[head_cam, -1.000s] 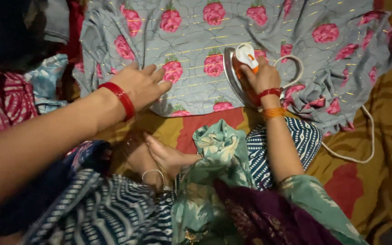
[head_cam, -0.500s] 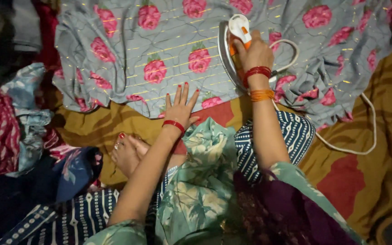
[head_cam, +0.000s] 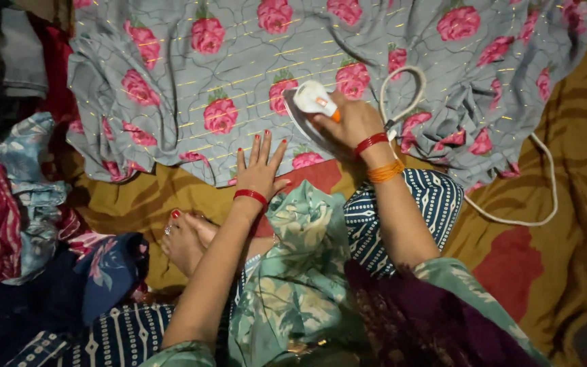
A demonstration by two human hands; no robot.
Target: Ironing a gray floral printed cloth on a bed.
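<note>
mustard floor bedding (head_cam: 552,224) lies nearest under the sitter; beyond it, left hand (head_cam: 259,166) presses flat, fingers spread, on grey rose-print cloth (head_cam: 171,68). right hand (head_cam: 351,122), fingers wrapped around the white iron (head_cam: 310,102), presses mid-cloth; ironing seems underway, calling for a steady glide farther

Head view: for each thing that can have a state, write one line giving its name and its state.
Grey rose-print cloth: spread out, bunched at right.
Iron: on the cloth, gripped by the right hand.
Left hand: flat, fingers spread, on the cloth's edge.
White cord: looped, slack.
Clothes pile: crumpled.
</note>
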